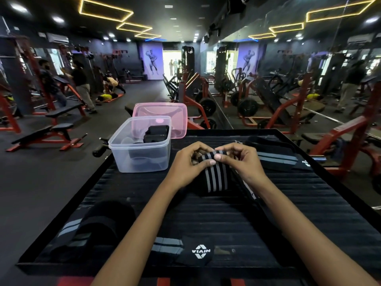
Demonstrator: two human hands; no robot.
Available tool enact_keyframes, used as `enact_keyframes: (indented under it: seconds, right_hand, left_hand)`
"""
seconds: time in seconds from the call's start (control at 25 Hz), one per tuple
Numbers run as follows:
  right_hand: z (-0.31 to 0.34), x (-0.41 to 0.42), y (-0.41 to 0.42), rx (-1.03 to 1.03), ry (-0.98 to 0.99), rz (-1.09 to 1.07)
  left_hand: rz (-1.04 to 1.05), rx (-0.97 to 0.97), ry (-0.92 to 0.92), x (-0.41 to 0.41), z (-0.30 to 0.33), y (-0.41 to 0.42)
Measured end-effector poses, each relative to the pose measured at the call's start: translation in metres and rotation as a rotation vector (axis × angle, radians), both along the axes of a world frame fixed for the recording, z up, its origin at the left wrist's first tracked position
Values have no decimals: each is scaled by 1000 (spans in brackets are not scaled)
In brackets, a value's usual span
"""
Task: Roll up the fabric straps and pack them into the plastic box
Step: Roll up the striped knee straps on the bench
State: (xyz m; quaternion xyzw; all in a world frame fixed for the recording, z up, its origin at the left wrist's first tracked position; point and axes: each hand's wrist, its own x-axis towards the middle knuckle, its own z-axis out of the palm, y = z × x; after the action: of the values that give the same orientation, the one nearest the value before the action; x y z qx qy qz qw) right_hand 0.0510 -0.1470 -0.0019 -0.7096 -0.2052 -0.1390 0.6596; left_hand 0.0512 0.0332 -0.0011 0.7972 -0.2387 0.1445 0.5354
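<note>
We see the striped strap (pixel 216 176) at the middle of the black ribbed platform (pixel 309 213), its far end curled into a small roll pinched between both hands: the left hand (pixel 185 166) grips the roll's left side with curled fingers and thumb, the right hand (pixel 245 162) pinches its right side. The clear plastic box (pixel 140 149) stands just left of the hands, with dark rolled straps (pixel 155 133) inside. Its pink lid (pixel 165 114) leans behind it. Two more loose straps lie on the platform, one (pixel 274 153) on the right beyond the right hand, another (pixel 99 230) at the near left edge.
</note>
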Motion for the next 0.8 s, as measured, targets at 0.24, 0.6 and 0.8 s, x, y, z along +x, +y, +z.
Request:
enact_keyframes:
  seconds: [0.24,0.6,0.8]
  right_hand:
    - [-13,4,4,-1,24,-83]
    - [-8,-1,-8,-104,-2,106]
    - [-10,0,-7,-218,-80,-34]
  left_hand:
    - [-61,-130,77,3,-15,2]
    - [-106,-182,121,0,-13,6]
    - [-32,-39,-8,-2,-15,3]
